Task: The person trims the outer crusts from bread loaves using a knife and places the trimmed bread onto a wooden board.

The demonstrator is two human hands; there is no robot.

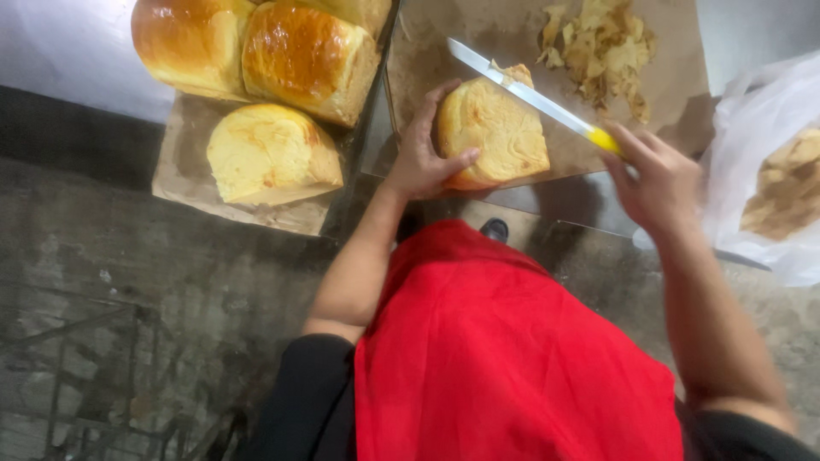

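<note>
Loaf (494,132) was pale yellow; knife (530,94) beside it had yellow handle, silver blade; apron (504,358) below loaf plain red.

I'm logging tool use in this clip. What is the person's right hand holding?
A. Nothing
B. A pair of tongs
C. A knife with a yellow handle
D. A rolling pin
C: the right hand grips a yellow-handled knife, its blade across the loaf steadied by the left hand.
</note>
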